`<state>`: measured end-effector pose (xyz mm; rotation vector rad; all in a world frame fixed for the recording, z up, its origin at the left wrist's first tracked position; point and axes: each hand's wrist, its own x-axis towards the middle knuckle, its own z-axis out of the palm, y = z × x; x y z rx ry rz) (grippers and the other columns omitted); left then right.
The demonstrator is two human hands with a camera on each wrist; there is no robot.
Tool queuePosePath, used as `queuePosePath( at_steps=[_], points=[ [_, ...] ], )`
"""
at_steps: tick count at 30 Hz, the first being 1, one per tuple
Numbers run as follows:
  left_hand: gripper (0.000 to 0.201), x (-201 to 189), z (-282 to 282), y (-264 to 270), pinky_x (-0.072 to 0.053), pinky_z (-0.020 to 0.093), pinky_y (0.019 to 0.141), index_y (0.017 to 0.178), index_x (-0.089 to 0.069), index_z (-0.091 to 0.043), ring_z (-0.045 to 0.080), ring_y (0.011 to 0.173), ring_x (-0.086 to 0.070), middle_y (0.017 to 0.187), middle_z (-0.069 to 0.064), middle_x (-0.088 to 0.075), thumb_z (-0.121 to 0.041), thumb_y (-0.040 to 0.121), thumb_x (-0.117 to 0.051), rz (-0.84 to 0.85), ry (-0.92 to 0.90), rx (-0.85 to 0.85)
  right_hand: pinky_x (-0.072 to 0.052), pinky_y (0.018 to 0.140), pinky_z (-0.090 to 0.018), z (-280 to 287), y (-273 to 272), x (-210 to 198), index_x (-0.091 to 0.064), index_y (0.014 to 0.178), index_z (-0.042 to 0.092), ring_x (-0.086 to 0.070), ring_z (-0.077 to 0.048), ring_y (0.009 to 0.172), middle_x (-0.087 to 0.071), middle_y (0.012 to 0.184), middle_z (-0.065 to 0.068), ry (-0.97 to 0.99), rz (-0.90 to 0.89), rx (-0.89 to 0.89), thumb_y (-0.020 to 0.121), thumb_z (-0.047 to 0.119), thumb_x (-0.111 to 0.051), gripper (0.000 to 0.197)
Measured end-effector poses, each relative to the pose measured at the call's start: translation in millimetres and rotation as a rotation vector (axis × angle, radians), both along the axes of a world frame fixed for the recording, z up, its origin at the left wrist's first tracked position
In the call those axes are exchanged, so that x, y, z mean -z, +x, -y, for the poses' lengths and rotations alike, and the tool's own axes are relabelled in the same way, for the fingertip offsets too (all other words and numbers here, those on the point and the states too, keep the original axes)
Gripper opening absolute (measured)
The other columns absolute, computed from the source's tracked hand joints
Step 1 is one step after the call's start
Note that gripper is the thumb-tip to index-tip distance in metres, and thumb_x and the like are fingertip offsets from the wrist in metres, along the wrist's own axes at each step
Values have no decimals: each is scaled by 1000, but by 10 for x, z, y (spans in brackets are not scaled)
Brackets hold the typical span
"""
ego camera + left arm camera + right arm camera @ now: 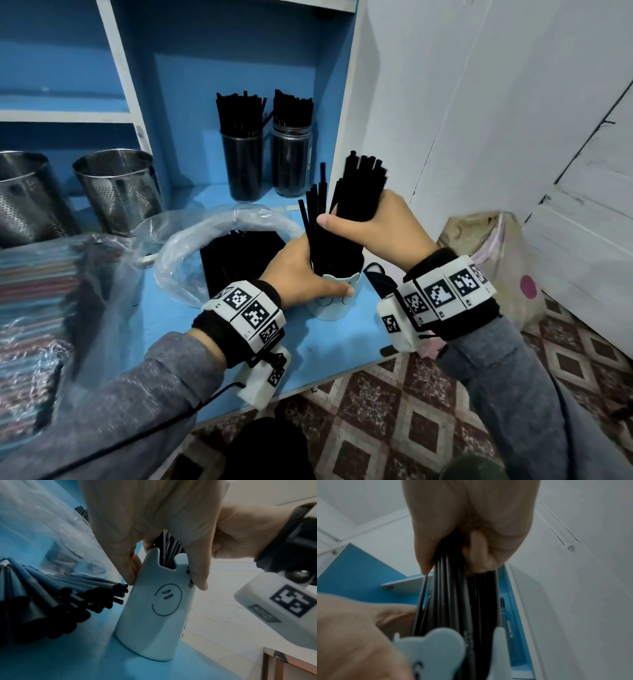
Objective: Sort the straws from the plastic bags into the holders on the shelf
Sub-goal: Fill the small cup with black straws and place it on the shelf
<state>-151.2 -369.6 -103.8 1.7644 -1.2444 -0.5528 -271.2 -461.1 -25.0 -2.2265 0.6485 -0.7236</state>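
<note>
Straws, black (356, 195), stand as a bundle with their lower ends inside the pale ceramic holder (337, 301), which sits near the front right corner of the blue shelf board (342, 342). Right hand (383, 226) is wrapped around the bundle above the rim; a few loose straws splay leftward outside the grasp. Left hand (301, 274) grips the holder at its upper rim, thumb on the near side, fingers on the far side, steadying it upright. Judgement: the step in hand is seating this bundle; it is best done by keeping the holder braced, gathering the splayed straws in, and lowering straight so none catch on the notched rim. Opened plastic bag (219, 246) with more black straws lies just left of the holder. Two filled glass jars (267, 161) stand at the back edge; two perforated steel cups (116, 192) stand to the left, and a bag of coloured straws (37, 294) lies at the front left.
</note>
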Motion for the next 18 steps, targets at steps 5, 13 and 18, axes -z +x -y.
queuePosePath(
  at_steps=[5, 13, 18],
  points=[
    [82, -4, -10, -1, -50, 32, 98, 124, -55, -31, 3, 106, -61, 111, -17, -66, -38, 53, -94, -16, 5, 1, -46, 82, -23, -9, 32, 28, -54, 116, 22, -54, -6, 92, -54, 100, 14, -290, 89, 85, 69, 47, -82, 60],
    [80, -22, -5, -37, -49, 30, 97, 123, -53, -27, 6, 109, -60, 114, -14, -65, -34, 55, -94, -17, -14, -6, -37, 110, -36, -8, 117, -78, -57, 135, 16, -50, -17, 129, -58, 135, 1, -625, 59, -118, 95, 23, -60, 41],
    [103, 9, -41, -84, -44, 29, 105, 139, -36, -24, 7, 122, -52, 129, -12, -55, -35, 55, -95, -77, -59, -17, -39, 108, -35, -119, 91, -118, -63, 128, 18, -53, -16, 125, -62, 130, 3, -579, 138, -50, 95, 28, -58, 34]
  ],
)
